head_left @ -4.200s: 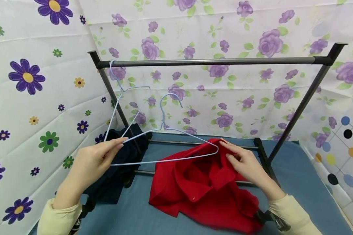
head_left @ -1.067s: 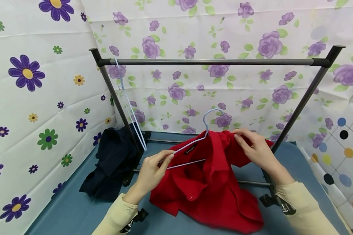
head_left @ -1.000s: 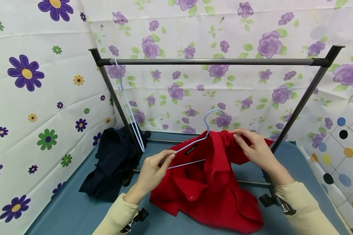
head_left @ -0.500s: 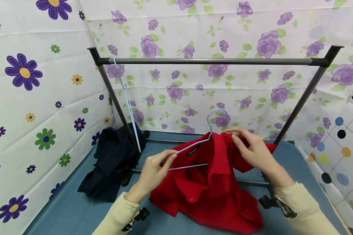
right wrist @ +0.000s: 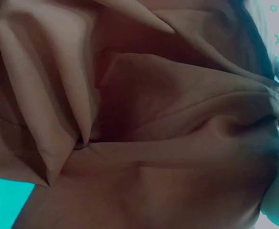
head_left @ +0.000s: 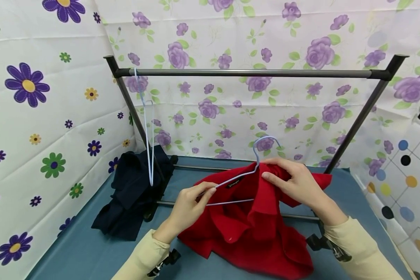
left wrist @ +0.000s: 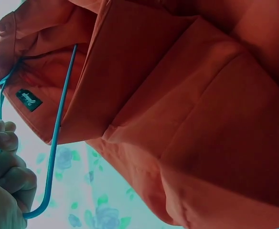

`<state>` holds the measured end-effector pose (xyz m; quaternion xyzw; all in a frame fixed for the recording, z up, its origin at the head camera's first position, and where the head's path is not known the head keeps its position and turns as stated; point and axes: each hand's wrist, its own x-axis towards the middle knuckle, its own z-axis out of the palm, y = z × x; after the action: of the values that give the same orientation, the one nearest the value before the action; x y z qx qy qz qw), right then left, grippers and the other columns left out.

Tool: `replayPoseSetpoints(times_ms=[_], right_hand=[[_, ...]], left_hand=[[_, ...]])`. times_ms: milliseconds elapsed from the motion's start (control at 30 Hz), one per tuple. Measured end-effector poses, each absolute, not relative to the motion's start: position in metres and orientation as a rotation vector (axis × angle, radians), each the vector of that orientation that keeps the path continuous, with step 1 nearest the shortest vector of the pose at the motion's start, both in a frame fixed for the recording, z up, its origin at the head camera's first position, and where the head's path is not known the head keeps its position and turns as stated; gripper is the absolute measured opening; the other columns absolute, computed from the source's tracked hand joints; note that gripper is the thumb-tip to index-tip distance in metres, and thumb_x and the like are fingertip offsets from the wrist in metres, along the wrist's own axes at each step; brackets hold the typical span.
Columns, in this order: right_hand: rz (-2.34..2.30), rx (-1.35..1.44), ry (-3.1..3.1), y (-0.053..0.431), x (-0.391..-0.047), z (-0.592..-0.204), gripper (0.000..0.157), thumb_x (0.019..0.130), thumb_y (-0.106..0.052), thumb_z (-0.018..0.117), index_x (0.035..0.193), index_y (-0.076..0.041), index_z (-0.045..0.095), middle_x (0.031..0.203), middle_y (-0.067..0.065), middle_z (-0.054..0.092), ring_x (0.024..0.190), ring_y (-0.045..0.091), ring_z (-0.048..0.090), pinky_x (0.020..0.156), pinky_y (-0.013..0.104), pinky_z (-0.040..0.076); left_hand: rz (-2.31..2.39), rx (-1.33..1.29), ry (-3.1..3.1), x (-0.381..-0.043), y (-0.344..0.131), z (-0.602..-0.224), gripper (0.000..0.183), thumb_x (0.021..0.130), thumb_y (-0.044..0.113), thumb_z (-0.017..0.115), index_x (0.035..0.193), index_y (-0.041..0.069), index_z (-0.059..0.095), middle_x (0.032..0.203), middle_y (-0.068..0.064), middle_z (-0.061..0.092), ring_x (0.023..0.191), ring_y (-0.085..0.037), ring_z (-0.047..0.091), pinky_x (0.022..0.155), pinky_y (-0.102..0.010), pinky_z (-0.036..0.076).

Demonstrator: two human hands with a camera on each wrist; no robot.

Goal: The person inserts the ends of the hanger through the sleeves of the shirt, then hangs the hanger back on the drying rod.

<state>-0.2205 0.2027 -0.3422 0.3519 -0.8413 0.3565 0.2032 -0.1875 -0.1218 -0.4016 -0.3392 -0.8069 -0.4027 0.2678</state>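
Note:
My left hand (head_left: 189,204) pinches one arm of a pale blue wire hanger (head_left: 258,158) between thumb and fingers. The hanger's other arm goes inside a red collared shirt (head_left: 238,249), hidden by the cloth, while its hook stands up out of the neck opening. My right hand (head_left: 297,182) grips the shirt at the shoulder beside the collar. In the left wrist view, the hanger's near corner (left wrist: 57,126) is outside the shirt (left wrist: 149,90), next to my left hand (left wrist: 13,179), with a dark neck label (left wrist: 28,99) visible. Creased shirt cloth (right wrist: 187,119) fills the right wrist view.
A dark metal rack (head_left: 252,72) spans the back, its upright bars at both sides. Another wire hanger (head_left: 147,136) hangs at the bar's left end. A navy garment (head_left: 126,206) lies beneath it on the blue table cover (head_left: 77,256). Patterned cloth walls surround the space.
Since the oldest frame, the hanger's right arm has entered the shirt and my left hand has shifted right. Lately my right hand slid left toward the collar; the hanger on the bar swung.

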Motion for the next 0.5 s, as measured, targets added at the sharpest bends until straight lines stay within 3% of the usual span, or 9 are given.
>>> replayPoseSetpoints(times_ms=[133,233,367,500], right_hand=[[0.943,0.873,-2.402,0.2009,-0.2173,-0.341,0.039,0.087,-0.027,0.081,0.125,-0.028,0.07,0.099,-0.01,0.07,0.072,0.005,0.059,0.059,0.027,0.045],[0.908,0.822,-2.392,0.1983,-0.2162,-0.3405,0.033,0.083,-0.032,0.085,0.113,-0.03,0.073,0.077,-0.013,0.064,0.059,0.005,0.051,0.052,0.027,0.04],[0.885,0.831,-2.325,0.1952,-0.217,-0.3403,0.02,0.081,-0.032,0.086,0.093,-0.036,0.071,0.056,-0.015,0.045,0.047,0.006,0.038,0.045,0.026,0.031],[0.887,0.851,-2.29,0.1951,-0.219,-0.3398,0.022,0.081,-0.03,0.087,0.086,-0.04,0.067,0.052,-0.015,0.036,0.045,0.005,0.031,0.043,0.025,0.026]], left_hand=[[-1.11,-0.939,-2.192,-0.1876,-0.12,-0.4052,0.017,0.097,0.007,0.068,0.113,0.008,0.071,0.084,-0.001,0.069,0.059,-0.004,0.043,0.054,-0.02,0.042],[-1.125,-0.954,-2.214,-0.1875,-0.1194,-0.4071,0.016,0.099,0.01,0.065,0.114,0.009,0.071,0.086,-0.001,0.069,0.062,-0.004,0.045,0.056,-0.02,0.044],[-1.181,-0.922,-2.268,-0.1866,-0.1217,-0.4088,0.017,0.104,0.017,0.058,0.115,0.013,0.07,0.075,0.006,0.06,0.058,-0.004,0.044,0.054,-0.022,0.043],[-1.351,-0.802,-2.374,-0.1875,-0.1294,-0.41,0.018,0.106,0.022,0.056,0.116,0.017,0.07,0.07,0.007,0.055,0.052,-0.008,0.049,0.052,-0.025,0.047]])
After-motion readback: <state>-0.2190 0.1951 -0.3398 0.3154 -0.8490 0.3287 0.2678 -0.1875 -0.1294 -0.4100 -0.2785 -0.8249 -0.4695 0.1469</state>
